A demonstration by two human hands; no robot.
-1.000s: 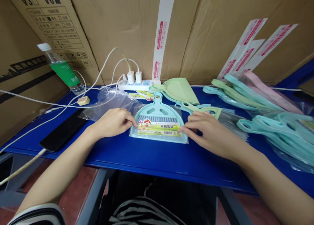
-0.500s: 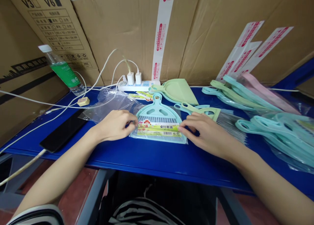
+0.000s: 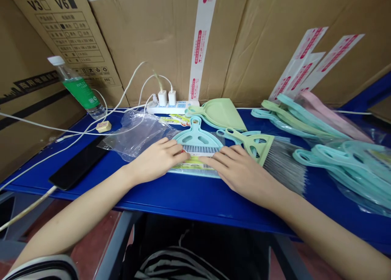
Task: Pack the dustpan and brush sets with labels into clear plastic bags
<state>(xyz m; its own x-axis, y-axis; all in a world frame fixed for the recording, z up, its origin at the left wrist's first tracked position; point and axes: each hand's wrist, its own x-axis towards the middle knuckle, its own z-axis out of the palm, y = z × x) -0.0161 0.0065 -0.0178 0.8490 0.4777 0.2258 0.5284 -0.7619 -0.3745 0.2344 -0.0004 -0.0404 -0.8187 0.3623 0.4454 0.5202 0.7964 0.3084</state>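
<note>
A light blue dustpan and brush set (image 3: 197, 137) in a clear bag lies flat on the blue table (image 3: 171, 198), handle pointing away from me. A yellow-green label card (image 3: 193, 162) lies across its front part. My left hand (image 3: 160, 158) rests on the left side of the set, fingers stretched out over the label. From the right, my right hand (image 3: 236, 166) lies over the card's other end with its fingers extended. Both hands hide much of the card and the set's front corners.
A green brush (image 3: 252, 143) with grey bristles and a green dustpan (image 3: 224, 111) lie behind and right. More dustpan sets (image 3: 351, 162) pile up at right. At left are clear plastic bags (image 3: 140, 129), a black phone (image 3: 77, 164), cables and a bottle (image 3: 79, 90). A power strip (image 3: 172, 106) stands at the back.
Both hands have moved inward from the set's side edges onto the label. Their fingers, curled before, are now stretched out flatter. The set stays in place.
</note>
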